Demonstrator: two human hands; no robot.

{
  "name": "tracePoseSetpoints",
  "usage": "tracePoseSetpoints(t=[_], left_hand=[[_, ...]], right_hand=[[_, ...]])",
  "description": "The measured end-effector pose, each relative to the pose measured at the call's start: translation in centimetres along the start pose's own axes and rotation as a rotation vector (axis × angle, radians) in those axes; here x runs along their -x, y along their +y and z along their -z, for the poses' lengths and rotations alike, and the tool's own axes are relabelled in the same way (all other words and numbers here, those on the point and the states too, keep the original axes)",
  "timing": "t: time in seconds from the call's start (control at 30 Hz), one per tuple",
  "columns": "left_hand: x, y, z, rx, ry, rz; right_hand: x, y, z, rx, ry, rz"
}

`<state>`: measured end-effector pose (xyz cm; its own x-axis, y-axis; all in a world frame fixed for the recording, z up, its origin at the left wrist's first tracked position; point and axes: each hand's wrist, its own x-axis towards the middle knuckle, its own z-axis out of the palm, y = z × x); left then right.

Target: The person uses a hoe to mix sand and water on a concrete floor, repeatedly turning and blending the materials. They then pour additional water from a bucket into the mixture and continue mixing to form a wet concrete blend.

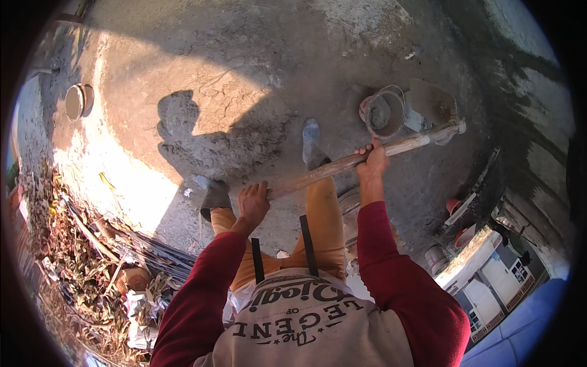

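Note:
Both my hands are closed round the long wooden handle of a hoe (327, 169), held slantwise across my legs. My left hand (252, 205) grips the handle's near left end. Farther along, toward the head, my right hand (372, 160) is wrapped round the shaft. The hoe's wide grey blade (431, 101) is out to the right, beside a bucket (391, 125) holding grey material. Whether the blade touches the bucket or the ground, I cannot tell. Wet grey mortar (235, 144) lies spread on the ground in front of my feet, partly under my shadow.
Another round bucket (76, 102) stands at the far left. Dry leaves and sticks (92, 269) are heaped at the lower left, beside a bundle of thin rods (153, 248). Several containers, one a reddish pot (454, 206), line the right side near a rough wall (538, 153).

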<state>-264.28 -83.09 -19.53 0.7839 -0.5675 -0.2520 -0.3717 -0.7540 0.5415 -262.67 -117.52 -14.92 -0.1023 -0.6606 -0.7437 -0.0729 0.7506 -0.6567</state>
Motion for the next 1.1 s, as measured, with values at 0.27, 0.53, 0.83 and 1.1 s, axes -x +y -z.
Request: tracePoseSetpoints(t=[0.27, 0.53, 0.83, 1.1], left_hand=[[4.8, -4.0, 11.5, 0.024, 0.055, 0.24], [5.1, -7.0, 20.0, -0.008, -0.065, 0.678], [-2.2, 4.8, 23.8, 0.325, 0.303, 0.225], [-8.0, 22.3, 20.4, 0.468, 0.064, -0.141]], right_hand=[[5.0, 12.7, -15.8, 0.215, -0.571, 0.122], [5.6, 44.0, -23.1, 0.631, -0.617, -0.469], [5.0, 32.0, -21.4, 0.431, -0.803, -0.95], [-4.9, 15.3, -9.2, -0.118, -0.766, -1.138]])
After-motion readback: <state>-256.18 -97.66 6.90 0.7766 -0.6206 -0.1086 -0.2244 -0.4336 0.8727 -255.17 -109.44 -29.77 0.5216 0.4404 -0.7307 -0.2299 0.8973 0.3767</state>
